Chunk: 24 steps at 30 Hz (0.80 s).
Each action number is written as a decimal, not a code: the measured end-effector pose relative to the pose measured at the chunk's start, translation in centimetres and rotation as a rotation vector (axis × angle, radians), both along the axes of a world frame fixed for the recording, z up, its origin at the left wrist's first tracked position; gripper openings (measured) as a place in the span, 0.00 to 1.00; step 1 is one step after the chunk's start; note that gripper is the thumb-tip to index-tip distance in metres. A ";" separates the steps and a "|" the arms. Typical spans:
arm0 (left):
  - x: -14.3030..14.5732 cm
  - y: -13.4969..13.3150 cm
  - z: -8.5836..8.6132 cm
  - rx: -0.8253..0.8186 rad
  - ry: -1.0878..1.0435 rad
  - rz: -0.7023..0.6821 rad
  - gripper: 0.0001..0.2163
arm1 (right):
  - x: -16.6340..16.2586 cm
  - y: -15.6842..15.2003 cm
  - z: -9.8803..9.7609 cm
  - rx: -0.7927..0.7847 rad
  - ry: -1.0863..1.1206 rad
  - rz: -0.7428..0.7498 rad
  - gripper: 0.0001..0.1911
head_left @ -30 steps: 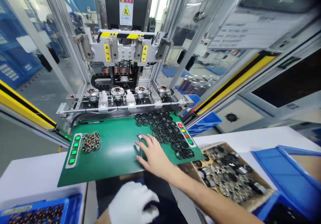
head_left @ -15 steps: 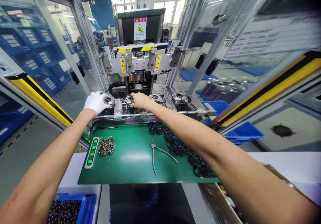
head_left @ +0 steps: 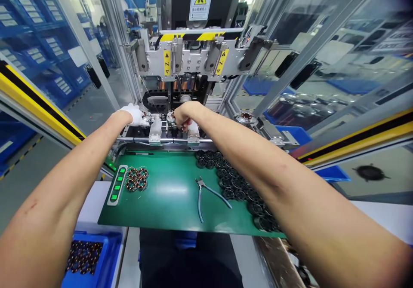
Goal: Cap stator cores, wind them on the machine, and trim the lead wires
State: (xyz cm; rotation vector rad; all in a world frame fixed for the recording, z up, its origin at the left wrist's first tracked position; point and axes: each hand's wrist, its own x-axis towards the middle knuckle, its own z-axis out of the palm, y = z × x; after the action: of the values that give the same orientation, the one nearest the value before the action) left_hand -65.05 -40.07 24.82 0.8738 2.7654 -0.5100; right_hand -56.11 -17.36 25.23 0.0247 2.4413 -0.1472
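Note:
My left hand (head_left: 133, 115), in a white glove, reaches to the leftmost fixture of the winding machine. Its fingers curl round a motor stator (head_left: 146, 117) seated there in a round metal holder. My bare right hand (head_left: 186, 112) bends down over the fixture beside it, fingers closed at the right edge of a second stator (head_left: 171, 117); its fingertips are partly hidden. Farther right, another stator (head_left: 246, 116) sits in its holder. My right forearm covers the fixture between. Above the fixtures hangs the machine head (head_left: 193, 60), with yellow labels and copper parts beneath.
On the green mat (head_left: 171, 210) lie wire cutters (head_left: 200, 189), wound copper stators (head_left: 137, 179), black ring parts (head_left: 232, 180) and a pen (head_left: 140, 153). A green-button panel (head_left: 117, 185) is at left. Below stands a blue bin (head_left: 108, 258) of stators. Yellow-black guards (head_left: 41, 103) flank the opening.
The view has tilted down and moved closer. My right hand now bends more steeply over the second fixture, and its forearm hides the third. My left hand stays at the leftmost fixture.

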 end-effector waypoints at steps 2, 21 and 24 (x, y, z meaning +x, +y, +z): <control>0.2 -0.1 0.2 0.001 0.015 -0.008 0.41 | 0.1 0.2 0.1 -0.015 0.007 -0.023 0.23; 3.2 -1.7 -0.2 0.097 0.097 -0.040 0.30 | 5.2 -1.4 7.7 -0.022 0.144 -0.005 0.23; 3.7 -1.5 0.6 0.103 0.102 -0.058 0.28 | 9.0 -3.5 7.5 -0.064 0.152 0.096 0.21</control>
State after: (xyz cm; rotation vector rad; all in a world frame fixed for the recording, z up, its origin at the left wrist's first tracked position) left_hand -61.38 -41.53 25.46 0.9790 2.8885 -0.4370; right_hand -47.10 -20.88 32.77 -0.1361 2.5818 -0.1907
